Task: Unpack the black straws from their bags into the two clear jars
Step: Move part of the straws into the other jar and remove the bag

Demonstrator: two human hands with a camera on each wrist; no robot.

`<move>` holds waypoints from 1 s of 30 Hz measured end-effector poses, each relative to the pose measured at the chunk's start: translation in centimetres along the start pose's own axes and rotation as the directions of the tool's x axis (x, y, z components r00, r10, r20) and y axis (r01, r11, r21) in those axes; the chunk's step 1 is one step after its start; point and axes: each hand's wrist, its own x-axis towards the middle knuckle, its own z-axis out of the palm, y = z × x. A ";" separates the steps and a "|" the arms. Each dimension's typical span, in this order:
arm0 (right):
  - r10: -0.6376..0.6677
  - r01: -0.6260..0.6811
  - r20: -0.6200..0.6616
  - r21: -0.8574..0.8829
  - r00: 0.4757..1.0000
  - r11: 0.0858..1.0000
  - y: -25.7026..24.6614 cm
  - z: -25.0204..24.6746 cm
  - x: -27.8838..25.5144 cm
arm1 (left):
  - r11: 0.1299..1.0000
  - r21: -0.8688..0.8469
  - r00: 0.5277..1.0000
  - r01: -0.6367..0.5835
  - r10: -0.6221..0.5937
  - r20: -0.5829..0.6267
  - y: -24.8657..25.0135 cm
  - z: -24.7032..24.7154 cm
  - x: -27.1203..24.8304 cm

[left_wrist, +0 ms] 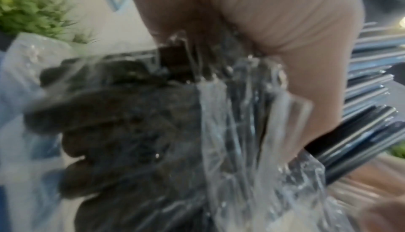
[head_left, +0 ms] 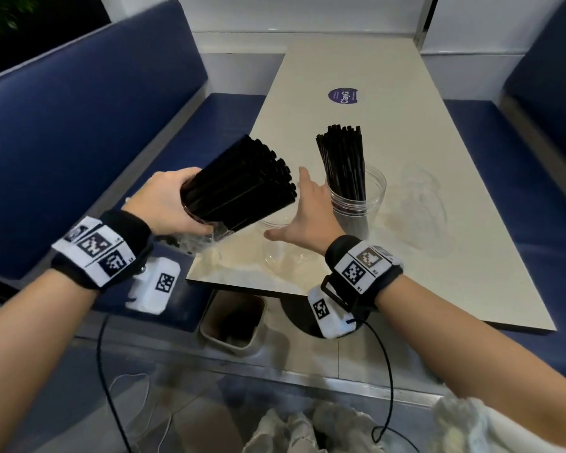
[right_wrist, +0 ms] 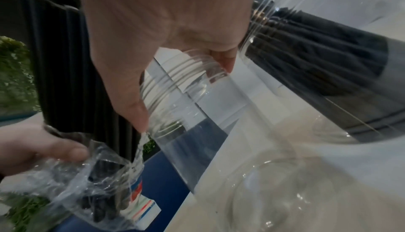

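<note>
Head view, straw bundle (head_left: pixel 242 184) gripped by left hand (head_left: pixel 167 204)

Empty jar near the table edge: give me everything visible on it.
The empty jar is clear, plastic-looking, round and wide-mouthed, with ribbed threads below its rim in the right wrist view. It stands upright on the pale table near the front edge, in front and left of the jar of straws. Nothing is inside. The right hand hovers open over its mouth, fingers at the rim; contact is unclear. The straw bundle in the left hand tilts above it.
</note>
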 end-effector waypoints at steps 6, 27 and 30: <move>0.048 -0.048 0.002 0.178 0.999 0.983 0.8 -0.1 -1.0 | 0.889 0.452 0.989 -0.078 0.012 0.148 3.5 -2.7 2.6; 0.141 -0.050 -0.154 0.482 0.978 0.875 2.4 1.0 -3.3 | -0.038 0.889 0.889 -0.457 -0.021 0.457 15.4 -0.5 6.2; 0.156 -0.053 -0.167 0.499 0.973 0.865 2.6 1.0 -3.4 | -0.107 0.894 0.897 -0.436 0.025 0.440 15.6 0.4 6.2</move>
